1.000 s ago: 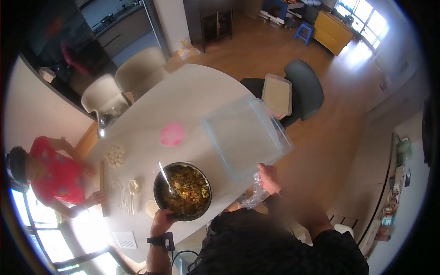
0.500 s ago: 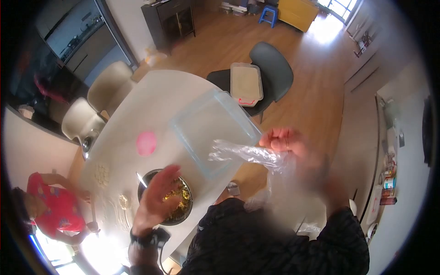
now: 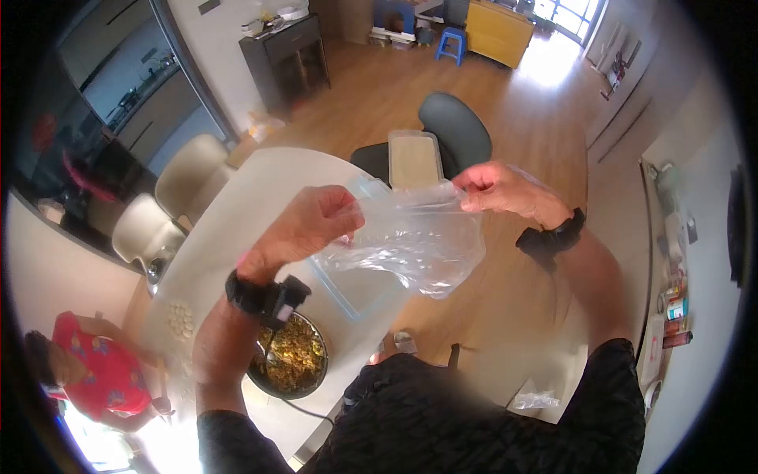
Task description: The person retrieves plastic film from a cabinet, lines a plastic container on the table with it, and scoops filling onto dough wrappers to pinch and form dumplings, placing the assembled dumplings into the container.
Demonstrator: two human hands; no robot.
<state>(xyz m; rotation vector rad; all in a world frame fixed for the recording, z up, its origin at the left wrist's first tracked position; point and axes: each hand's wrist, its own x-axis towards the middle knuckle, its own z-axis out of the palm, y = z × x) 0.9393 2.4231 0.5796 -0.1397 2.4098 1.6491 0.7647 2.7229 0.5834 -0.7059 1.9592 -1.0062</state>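
Note:
A clear plastic bag [image 3: 418, 249] is stretched between my two hands above the table's right edge, its body hanging down. My left hand [image 3: 320, 217] pinches the bag's left side, fingers closed. At the other end my right hand [image 3: 501, 189] has its fingertips closed on the bag's upper right edge. Below the bag lies a clear, blue-edged rectangular thing [image 3: 339, 292], mostly hidden. Under my left forearm stands a dark bowl [image 3: 324, 379] of chopped yellow-green food [image 3: 296, 351], with a spoon in it.
A lidded plastic container [image 3: 414, 158] sits on a dark grey chair [image 3: 458, 130] beyond the table [image 3: 268, 170]. Small pale dough pieces [image 3: 180, 320] lie at the table's left. A person in a red top [image 3: 103, 367] is at lower left. Cream chairs [image 3: 193, 174] line the left side.
My left hand has risen from above the bowl and taken hold of the bag. My right hand has moved up, and the bag is now spread out between both hands.

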